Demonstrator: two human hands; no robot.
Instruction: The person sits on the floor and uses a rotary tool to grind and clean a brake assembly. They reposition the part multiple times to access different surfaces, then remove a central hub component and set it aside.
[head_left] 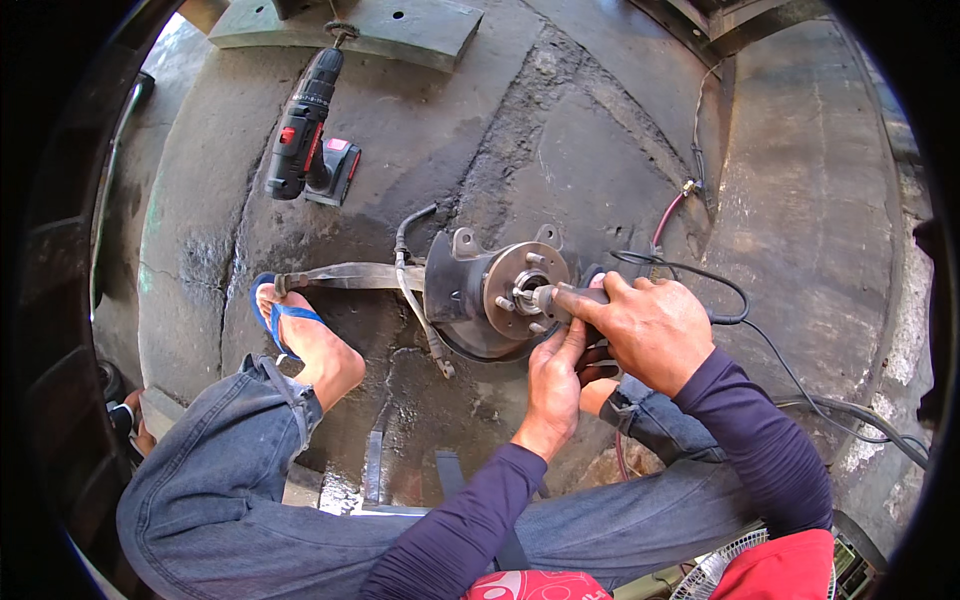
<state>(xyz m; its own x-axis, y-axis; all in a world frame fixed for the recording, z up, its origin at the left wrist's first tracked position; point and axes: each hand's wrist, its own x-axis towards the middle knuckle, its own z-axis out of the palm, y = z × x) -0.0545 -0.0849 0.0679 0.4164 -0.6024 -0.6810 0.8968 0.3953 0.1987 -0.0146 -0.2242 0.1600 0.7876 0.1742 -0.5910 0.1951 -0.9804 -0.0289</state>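
Right hand (655, 325) closed around a dark tool (592, 296), its tip at a wheel hub (507, 285) beside the sandalled left foot (330, 365); the left hand (553, 388), fingers curled, sat below, its hold unclear. Black cable (733, 320) looped nearby; a cordless drill (300, 135) sat beyond.

The hub (506, 278) is dull metal, the floor (590, 160) rough concrete.

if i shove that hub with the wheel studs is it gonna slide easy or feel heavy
The hub is probably heavy for its size, since it looks like solid metal, so a light push may barely move it. With the long metal arm sticking out to its left, it might pivot rather than slide straight.
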